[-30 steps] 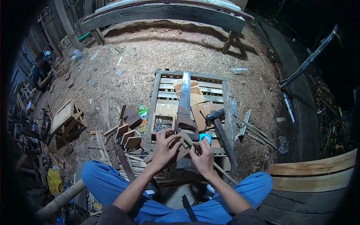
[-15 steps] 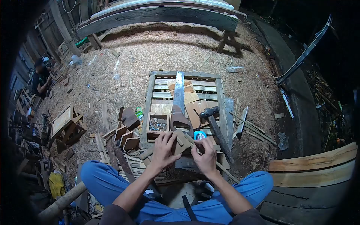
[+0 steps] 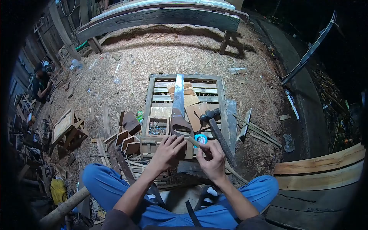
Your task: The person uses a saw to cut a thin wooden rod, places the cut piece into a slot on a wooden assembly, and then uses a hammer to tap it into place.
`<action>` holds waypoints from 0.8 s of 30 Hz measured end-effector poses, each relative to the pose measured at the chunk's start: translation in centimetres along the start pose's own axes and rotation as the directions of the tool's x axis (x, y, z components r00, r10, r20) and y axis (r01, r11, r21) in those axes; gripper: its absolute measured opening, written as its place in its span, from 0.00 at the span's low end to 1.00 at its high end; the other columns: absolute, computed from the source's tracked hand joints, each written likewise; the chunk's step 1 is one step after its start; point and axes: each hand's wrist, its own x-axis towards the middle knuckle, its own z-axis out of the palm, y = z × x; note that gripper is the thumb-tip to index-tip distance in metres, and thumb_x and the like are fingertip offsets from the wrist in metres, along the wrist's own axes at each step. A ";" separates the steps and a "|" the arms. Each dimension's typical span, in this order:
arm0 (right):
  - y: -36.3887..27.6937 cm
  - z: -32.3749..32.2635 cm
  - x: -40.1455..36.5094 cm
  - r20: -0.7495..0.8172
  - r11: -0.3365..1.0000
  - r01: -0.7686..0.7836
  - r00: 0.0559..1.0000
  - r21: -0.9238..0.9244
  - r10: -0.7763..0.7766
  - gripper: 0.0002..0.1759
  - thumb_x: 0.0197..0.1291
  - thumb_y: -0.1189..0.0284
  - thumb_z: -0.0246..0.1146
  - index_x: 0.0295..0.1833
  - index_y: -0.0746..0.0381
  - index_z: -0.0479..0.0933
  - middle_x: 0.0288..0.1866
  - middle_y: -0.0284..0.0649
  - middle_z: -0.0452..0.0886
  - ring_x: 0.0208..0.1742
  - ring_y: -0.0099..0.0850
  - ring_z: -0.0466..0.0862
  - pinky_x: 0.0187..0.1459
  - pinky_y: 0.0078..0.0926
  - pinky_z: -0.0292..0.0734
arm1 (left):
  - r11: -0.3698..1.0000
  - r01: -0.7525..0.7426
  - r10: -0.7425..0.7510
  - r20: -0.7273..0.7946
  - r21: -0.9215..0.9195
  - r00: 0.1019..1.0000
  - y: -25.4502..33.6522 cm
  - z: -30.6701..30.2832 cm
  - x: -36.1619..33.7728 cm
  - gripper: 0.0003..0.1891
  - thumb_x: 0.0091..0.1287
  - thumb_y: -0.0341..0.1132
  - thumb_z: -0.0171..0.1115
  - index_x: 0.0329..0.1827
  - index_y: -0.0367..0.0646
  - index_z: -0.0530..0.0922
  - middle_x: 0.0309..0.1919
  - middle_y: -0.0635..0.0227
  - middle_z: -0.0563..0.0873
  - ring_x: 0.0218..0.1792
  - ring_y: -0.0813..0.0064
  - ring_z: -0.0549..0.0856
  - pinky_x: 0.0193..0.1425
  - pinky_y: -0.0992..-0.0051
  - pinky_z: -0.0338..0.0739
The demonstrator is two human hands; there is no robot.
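Observation:
My left hand [image 3: 167, 153] is closed around a small wooden piece [image 3: 189, 151], its fingers over the far side. A thin wooden strip [image 3: 194, 142] sits at the top right of that piece, with its near end pinched by my right hand [image 3: 213, 159]. Just beyond lies a handsaw [image 3: 178, 96], its brown handle towards me. A hammer [image 3: 219, 134] rests to the right, near a round blue container [image 3: 200, 139]. To the left, a small wooden box [image 3: 158, 127] holds what look like nails or screws.
The slatted wooden frame [image 3: 148, 103] carries the tools and several flat boards [image 3: 195, 117]. Wood scraps [image 3: 130, 142] lie at its left, sticks [image 3: 260, 132] at its right. Planks [image 3: 318, 168] lie at the right. A person [image 3: 41, 84] sits far left. A long bench [image 3: 161, 19] stands behind.
The wooden piece has turned in my hands, so its broad face shows less. The strip now points up and left from my right fingers. The view has shifted slightly.

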 end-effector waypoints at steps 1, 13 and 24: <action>-0.3 -0.2 0.1 -0.001 1.000 0.000 1.000 -0.001 0.000 0.08 0.61 0.79 0.70 0.45 0.66 0.81 0.39 0.45 0.80 0.38 0.40 0.88 0.39 0.36 0.83 | 1.000 0.003 -0.003 0.013 -0.026 1.000 -0.2 0.3 -0.1 0.48 0.45 0.36 0.81 0.76 0.42 0.73 0.77 0.58 0.73 0.76 0.50 0.70 0.82 0.50 0.63; 1.2 -0.2 0.7 0.177 0.999 -0.004 0.984 -0.040 0.011 0.10 0.56 0.77 0.73 0.45 0.66 0.86 0.47 0.44 0.80 0.43 0.41 0.89 0.42 0.36 0.86 | 0.956 0.064 -0.104 -0.128 -0.286 0.986 -0.1 1.0 -0.8 0.40 0.62 0.43 0.77 0.77 0.41 0.72 0.76 0.55 0.74 0.78 0.50 0.69 0.86 0.50 0.59; 2.7 1.5 0.6 0.252 0.993 0.064 0.967 -0.104 -0.036 0.11 0.57 0.73 0.73 0.45 0.65 0.85 0.48 0.44 0.79 0.44 0.46 0.87 0.43 0.43 0.83 | 0.934 0.079 -0.192 -0.303 -0.348 0.933 1.2 -0.8 0.4 0.28 0.62 0.40 0.77 0.66 0.43 0.83 0.56 0.62 0.89 0.59 0.60 0.83 0.69 0.59 0.70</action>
